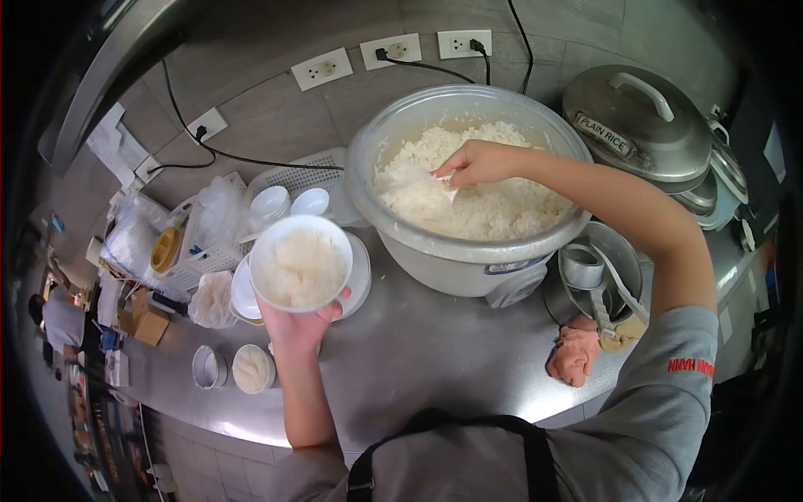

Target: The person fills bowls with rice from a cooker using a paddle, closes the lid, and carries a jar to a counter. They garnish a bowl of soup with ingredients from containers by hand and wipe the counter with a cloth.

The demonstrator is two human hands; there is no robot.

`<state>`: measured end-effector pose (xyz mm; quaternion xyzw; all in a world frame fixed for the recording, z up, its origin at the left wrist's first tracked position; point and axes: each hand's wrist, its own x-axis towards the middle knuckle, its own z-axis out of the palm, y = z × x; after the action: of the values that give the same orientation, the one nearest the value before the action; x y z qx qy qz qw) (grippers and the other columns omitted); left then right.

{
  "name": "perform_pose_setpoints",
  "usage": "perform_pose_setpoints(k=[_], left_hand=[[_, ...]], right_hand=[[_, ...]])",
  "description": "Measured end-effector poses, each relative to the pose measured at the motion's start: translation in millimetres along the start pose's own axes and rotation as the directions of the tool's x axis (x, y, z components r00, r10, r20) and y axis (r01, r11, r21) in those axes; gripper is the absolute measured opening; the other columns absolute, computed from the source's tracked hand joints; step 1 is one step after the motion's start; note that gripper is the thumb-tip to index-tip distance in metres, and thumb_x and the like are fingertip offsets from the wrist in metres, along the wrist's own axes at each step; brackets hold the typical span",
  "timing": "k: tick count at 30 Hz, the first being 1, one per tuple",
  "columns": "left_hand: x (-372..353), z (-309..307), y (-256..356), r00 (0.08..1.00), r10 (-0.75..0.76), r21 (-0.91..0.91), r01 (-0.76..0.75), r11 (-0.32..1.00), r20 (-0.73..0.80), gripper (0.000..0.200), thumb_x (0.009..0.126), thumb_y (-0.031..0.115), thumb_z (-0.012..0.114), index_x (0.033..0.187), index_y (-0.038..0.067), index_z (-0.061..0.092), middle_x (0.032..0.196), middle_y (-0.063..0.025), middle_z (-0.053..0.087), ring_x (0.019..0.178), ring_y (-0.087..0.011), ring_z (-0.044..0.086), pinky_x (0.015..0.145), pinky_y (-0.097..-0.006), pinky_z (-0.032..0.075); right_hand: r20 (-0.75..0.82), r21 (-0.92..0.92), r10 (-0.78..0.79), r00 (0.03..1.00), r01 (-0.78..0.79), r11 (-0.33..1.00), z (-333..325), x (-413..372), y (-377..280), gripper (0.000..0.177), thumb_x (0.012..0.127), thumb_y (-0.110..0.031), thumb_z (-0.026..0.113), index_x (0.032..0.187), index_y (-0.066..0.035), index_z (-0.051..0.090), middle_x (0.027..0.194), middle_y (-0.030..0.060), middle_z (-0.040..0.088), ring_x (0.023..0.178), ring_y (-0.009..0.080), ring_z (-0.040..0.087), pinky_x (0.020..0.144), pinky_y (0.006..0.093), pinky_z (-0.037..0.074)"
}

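My left hand [294,331] holds up a white bowl [261,272] from below, its fingers closed around the base. A mound of white rice [301,266] lies in that bowl. Over the big grey tub [431,266], my right hand [485,162] grips a white rice scoop [452,189]. The lower part of the scoop is sunk in the cooked rice [510,219] and hidden. White plates [360,276] sit behind and beside the held bowl. On the counter below stand a small bowl of rice [253,369] and a small metal cup [208,367].
Two small white bowls [310,202] stand by a white basket [221,205] of plastic bags. Right of the tub are a metal pot [631,268] with utensils, a pink cloth [574,355] and a large lid [640,109] marked "PLAIN RICE". A person [63,322] is far left.
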<state>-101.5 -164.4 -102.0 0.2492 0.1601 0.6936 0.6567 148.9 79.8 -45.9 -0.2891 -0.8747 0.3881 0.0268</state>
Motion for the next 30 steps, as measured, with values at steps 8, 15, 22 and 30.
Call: perform_pose_setpoints(k=[8,15,22,30], left_hand=[[97.6,72.2,25.2,0.997,0.048,0.430,-0.069,0.900,0.059,0.058,0.085,0.051,0.031,0.127,0.010,0.036,0.124,-0.0128,0.044,0.108,-0.0313,0.048,0.078,-0.0477,0.046],[159.5,109.2,-29.4,0.993,-0.113,0.476,0.080,0.876,0.042,0.056,0.086,0.050,0.031,0.127,0.011,0.035,0.126,-0.0122,0.042,0.113,-0.0306,0.043,0.088,-0.0481,0.039],[177.3,145.7,-76.1,0.988,-0.149,0.236,0.156,0.959,-0.049,0.061,0.088,0.055,0.020,0.129,0.011,0.029,0.128,-0.0129,0.034,0.118,-0.0306,0.034,0.096,-0.0505,0.030],[167.6,135.5,-59.8,0.978,-0.210,0.062,0.208,0.976,0.018,0.059,0.088,0.053,0.019,0.129,0.011,0.031,0.129,-0.0153,0.034,0.115,-0.0365,0.036,0.091,-0.0505,0.037]], right_hand=[[-0.083,0.211,0.134,0.988,-0.114,0.971,-43.1,-66.6,-2.4,0.035,0.075,-0.013,0.059,0.109,-0.003,0.058,0.064,0.0013,0.054,0.057,0.0065,0.046,0.049,0.0220,0.036],[-0.587,-0.109,0.050,0.808,-0.141,0.984,-84.5,-94.0,-59.2,0.036,0.074,-0.017,0.055,0.106,0.000,0.058,0.064,0.0039,0.056,0.057,0.0107,0.049,0.052,0.0259,0.038],[-0.606,-0.786,-0.469,0.642,-0.572,0.234,-26.1,-79.1,-84.1,0.032,0.073,-0.010,0.052,0.104,-0.006,0.058,0.071,0.0056,0.059,0.065,0.0199,0.057,0.065,0.0311,0.039],[-0.622,-0.769,-0.642,0.448,-0.502,0.396,-23.5,-97.6,-57.7,0.029,0.070,-0.009,0.053,0.099,-0.010,0.055,0.073,0.0031,0.056,0.065,0.0184,0.055,0.061,0.0310,0.042]])
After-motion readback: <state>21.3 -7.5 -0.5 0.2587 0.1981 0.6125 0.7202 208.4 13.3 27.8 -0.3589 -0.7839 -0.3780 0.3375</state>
